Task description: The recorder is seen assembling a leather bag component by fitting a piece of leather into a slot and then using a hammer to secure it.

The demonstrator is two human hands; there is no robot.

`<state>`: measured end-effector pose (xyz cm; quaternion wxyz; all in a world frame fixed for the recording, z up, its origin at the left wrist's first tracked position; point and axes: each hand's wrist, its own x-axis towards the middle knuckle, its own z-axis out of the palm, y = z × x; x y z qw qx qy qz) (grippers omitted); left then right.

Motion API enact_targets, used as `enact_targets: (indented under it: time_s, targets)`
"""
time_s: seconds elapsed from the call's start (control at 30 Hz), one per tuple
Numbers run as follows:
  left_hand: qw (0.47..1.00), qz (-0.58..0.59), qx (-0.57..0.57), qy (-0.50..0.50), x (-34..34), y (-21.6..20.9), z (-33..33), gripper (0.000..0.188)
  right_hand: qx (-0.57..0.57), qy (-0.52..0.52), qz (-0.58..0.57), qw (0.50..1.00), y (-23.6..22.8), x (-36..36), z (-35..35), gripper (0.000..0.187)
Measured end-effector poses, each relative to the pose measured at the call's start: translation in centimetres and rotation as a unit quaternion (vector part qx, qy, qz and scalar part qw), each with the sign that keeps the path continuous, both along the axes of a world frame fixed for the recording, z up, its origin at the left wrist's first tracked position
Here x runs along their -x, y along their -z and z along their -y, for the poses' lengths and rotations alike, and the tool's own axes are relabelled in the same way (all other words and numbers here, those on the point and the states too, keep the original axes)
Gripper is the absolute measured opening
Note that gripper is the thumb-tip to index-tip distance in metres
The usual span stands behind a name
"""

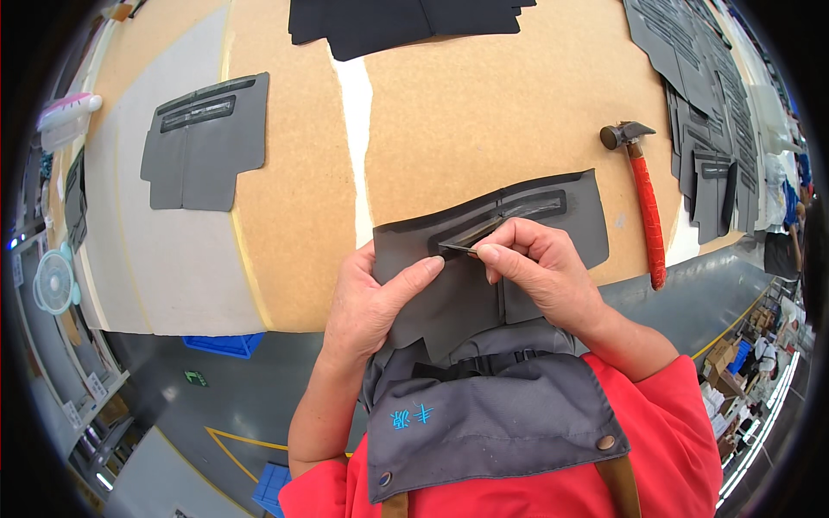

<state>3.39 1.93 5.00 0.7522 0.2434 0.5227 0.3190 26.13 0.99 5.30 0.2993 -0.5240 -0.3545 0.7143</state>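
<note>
A dark grey flat panel (453, 302) with a long black-framed slot (540, 205) near its far edge lies partly on the table's front edge and partly against my apron. My left hand (367, 298) grips the panel's left side, thumb on top beside the slot, fingers underneath and hidden. Between the thumb and fingers of my right hand (540, 268) is a thin pointed tool (462, 249); its tip touches the left part of the slot, near my left thumb. Whether the tool is tweezers or an awl is hard to tell.
A hammer (646, 203) with a red-wrapped handle lies right of the panel. A similar grey panel (203, 160) rests at left on the brown-covered table (294, 216). Black pieces (406, 22) lie at the far side, and stacked grey panels (691, 73) along the right. Below is a blue crate (226, 344).
</note>
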Motion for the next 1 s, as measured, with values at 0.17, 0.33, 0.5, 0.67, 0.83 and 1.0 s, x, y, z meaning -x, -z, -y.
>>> enact_targets:
  time_s: [0.17, 0.33, 0.5, 0.67, 0.83, 1.0]
  targets:
    - [1.000, 0.004, 0.003, -0.001, -0.1, -0.1, 0.1, 0.028, 0.002, 0.016, -0.009, 1.000, 0.2, 0.1, 0.3, 0.016]
    - [1.000, 0.001, 0.003, -0.012, -0.3, -0.1, 0.2, 0.029, 0.003, 0.021, -0.004, 1.000, 0.2, 0.3, 0.5, 0.016]
    - [1.000, -0.002, -0.001, -0.018, 0.1, 0.2, 0.3, 0.031, 0.010, 0.023, -0.001, 1.000, -0.1, 0.3, 0.5, 0.014]
    - [1.000, -0.015, 0.011, 0.010, 2.4, 0.8, -1.5, 0.036, -0.198, 0.009, 0.201, 0.959, 0.0, -3.4, -3.6, 0.027]
    - [0.998, -0.050, 0.013, 0.038, 3.7, -0.1, -2.7, 0.037, -0.500, -0.141, 0.422, 0.743, 0.4, -0.6, -8.1, 0.041]
    - [0.851, -0.430, -0.301, 0.020, 3.8, -0.8, -1.6, 0.033, -0.169, -0.381, 0.163, 0.894, 0.7, 3.8, -10.6, 0.036]
